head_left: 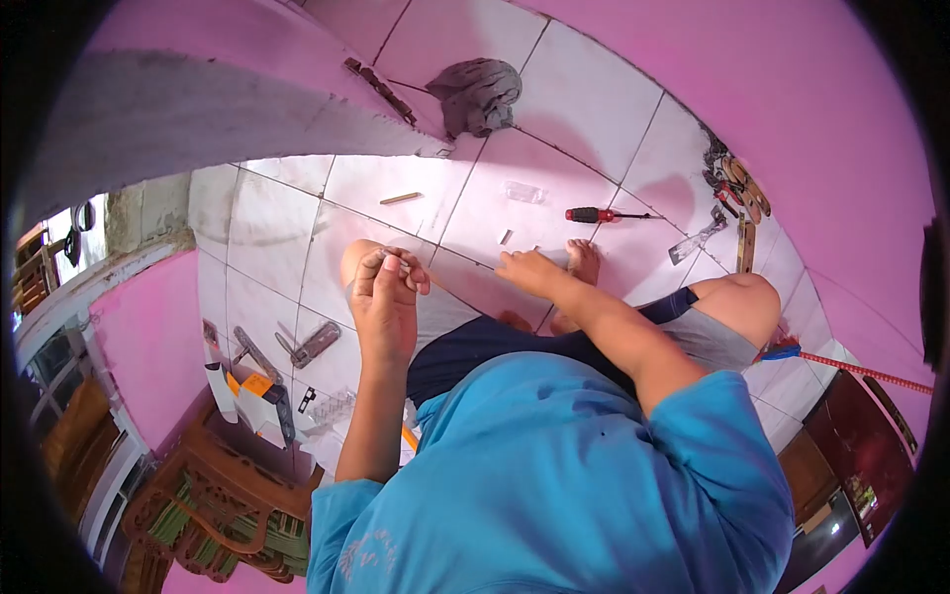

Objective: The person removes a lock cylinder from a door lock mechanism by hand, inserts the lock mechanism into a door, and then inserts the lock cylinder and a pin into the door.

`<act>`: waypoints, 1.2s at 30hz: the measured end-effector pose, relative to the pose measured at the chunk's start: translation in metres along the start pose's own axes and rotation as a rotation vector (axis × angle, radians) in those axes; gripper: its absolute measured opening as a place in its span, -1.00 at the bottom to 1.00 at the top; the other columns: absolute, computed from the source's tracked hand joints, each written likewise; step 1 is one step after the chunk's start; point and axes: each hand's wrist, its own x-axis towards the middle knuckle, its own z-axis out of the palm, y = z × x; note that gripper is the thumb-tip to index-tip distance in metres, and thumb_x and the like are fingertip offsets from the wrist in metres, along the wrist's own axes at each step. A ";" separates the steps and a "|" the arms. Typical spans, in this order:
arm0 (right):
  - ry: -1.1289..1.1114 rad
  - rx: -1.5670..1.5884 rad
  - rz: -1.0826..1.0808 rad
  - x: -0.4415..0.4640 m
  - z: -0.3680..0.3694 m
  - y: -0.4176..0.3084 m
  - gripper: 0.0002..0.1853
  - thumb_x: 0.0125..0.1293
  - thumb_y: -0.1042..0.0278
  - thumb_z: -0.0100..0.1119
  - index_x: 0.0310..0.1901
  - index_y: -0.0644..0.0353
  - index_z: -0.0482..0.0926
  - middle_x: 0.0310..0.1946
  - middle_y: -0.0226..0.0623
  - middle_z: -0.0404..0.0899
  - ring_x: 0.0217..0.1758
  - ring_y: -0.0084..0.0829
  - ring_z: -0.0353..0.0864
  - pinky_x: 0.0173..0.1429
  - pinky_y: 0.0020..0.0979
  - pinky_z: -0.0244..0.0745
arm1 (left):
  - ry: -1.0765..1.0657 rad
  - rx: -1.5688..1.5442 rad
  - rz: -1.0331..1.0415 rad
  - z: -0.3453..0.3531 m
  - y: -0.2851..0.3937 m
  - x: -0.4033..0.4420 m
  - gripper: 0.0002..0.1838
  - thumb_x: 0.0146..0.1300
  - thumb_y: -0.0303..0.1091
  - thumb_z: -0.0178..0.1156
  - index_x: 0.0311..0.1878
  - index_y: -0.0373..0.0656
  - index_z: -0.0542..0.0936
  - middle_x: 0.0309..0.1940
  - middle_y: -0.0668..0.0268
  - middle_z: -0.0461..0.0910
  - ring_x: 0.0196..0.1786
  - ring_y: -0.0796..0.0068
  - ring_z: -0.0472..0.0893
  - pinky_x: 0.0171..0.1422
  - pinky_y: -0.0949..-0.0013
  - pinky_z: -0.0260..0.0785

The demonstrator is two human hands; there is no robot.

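Note:
My left hand (388, 287) is raised above my knee, its fingers curled and the thumb pressed on something small that I cannot make out. My right hand (530, 272) reaches down near my foot, fingertips close to the tiled floor, with whatever it may hold hidden. Just beyond it lies a small pale piece (506, 237). A red and black screwdriver (591, 215) rests on the tiles to the right, its shaft pointing right. Farther forward are a clear plastic packet (523, 192) and a thin brass-coloured strip (401, 198).
A grey cloth (477, 96) lies by the door edge (426, 148). Several tools lie along the right wall, near a metal scraper-like piece (698, 236). On the left are metal lock parts (315, 344), an orange and white box (259, 386) and carved wooden furniture (213, 495).

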 end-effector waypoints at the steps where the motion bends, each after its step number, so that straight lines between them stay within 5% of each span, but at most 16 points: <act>1: -0.018 -0.068 -0.052 0.005 0.010 0.000 -0.85 0.29 0.38 0.08 -0.14 0.07 0.58 -0.15 -0.14 0.54 -0.13 -0.10 0.69 -0.13 -0.06 0.61 | 0.001 0.002 0.005 0.001 0.002 0.000 -0.91 0.49 -0.41 0.13 -0.04 -0.19 0.55 -0.22 0.24 0.59 -0.24 0.42 0.58 -0.18 0.35 0.46; 6: 0.038 -0.129 -0.239 0.011 0.033 0.020 -0.81 0.31 0.39 0.06 -0.08 0.09 0.58 -0.09 -0.16 0.54 -0.05 -0.19 0.69 -0.05 -0.13 0.62 | -0.003 -0.041 -0.036 0.009 0.014 -0.006 -0.86 0.50 -0.34 0.12 0.02 -0.15 0.52 -0.18 0.36 0.54 -0.15 0.56 0.50 -0.12 0.44 0.35; 11: 0.150 -0.037 -0.089 0.019 0.030 0.014 -0.83 0.27 0.44 0.15 -0.11 0.18 0.53 -0.14 -0.17 0.59 -0.06 -0.11 0.67 0.00 -0.06 0.57 | 0.020 -0.210 -0.141 0.033 0.027 -0.008 -0.65 0.48 -0.36 0.15 0.24 -0.21 0.38 -0.17 0.37 0.53 -0.10 0.59 0.54 -0.05 0.51 0.44; 12: 0.159 -0.047 -0.103 0.023 0.007 0.005 -0.83 0.27 0.44 0.15 -0.11 0.18 0.53 -0.14 -0.17 0.59 -0.06 -0.11 0.67 0.00 -0.06 0.57 | 0.017 -0.209 -0.122 0.036 0.029 -0.010 -0.65 0.48 -0.36 0.15 0.24 -0.21 0.38 -0.17 0.37 0.53 -0.10 0.59 0.54 -0.05 0.51 0.44; 15: 0.295 0.655 0.166 0.016 -0.124 -0.047 -0.78 0.38 0.41 0.20 -0.01 0.25 0.47 -0.28 -0.13 0.64 -0.19 -0.19 0.70 -0.08 -0.23 0.57 | -0.077 -0.295 -0.123 0.046 0.033 -0.008 -0.67 0.46 -0.35 0.20 0.21 -0.18 0.42 -0.16 0.38 0.55 -0.14 0.59 0.55 -0.08 0.49 0.46; 18: 0.560 1.010 0.004 -0.014 -0.235 -0.082 -0.76 0.42 0.43 0.27 0.04 0.30 0.50 -0.28 -0.27 0.66 -0.14 -0.50 0.71 -0.07 -0.40 0.60 | -0.088 -0.381 -0.140 0.072 0.038 -0.015 -0.72 0.45 -0.35 0.22 0.15 -0.15 0.47 -0.14 0.39 0.56 -0.14 0.56 0.55 -0.08 0.49 0.46; 22: 0.951 1.232 -0.273 -0.066 -0.335 -0.146 -0.81 0.35 0.65 0.27 -0.05 0.34 0.51 -0.17 -0.16 0.67 -0.07 -0.38 0.75 0.04 -0.39 0.69 | -0.291 -0.460 -0.125 0.100 0.047 -0.022 -0.77 0.45 -0.33 0.23 0.12 -0.06 0.51 -0.12 0.38 0.58 -0.11 0.52 0.56 0.00 0.45 0.46; 27: 1.093 1.023 -0.489 -0.076 -0.365 -0.168 -0.79 0.34 0.68 0.27 -0.06 0.30 0.49 -0.15 -0.07 0.68 -0.04 -0.30 0.75 0.06 -0.34 0.69 | -0.356 -0.477 0.065 0.131 0.069 -0.032 -0.81 0.47 -0.42 0.19 0.09 -0.09 0.52 -0.03 0.10 0.68 -0.09 0.37 0.66 -0.01 0.29 0.55; 36: 1.084 0.765 -0.719 -0.063 -0.391 -0.166 -0.74 0.30 0.70 0.30 -0.05 0.27 0.47 -0.11 -0.01 0.66 -0.02 -0.25 0.73 0.06 -0.32 0.67 | -0.324 -0.410 0.359 0.150 0.081 -0.039 -0.80 0.47 -0.51 0.15 0.10 -0.13 0.49 0.01 0.03 0.69 -0.04 0.25 0.69 0.09 0.15 0.56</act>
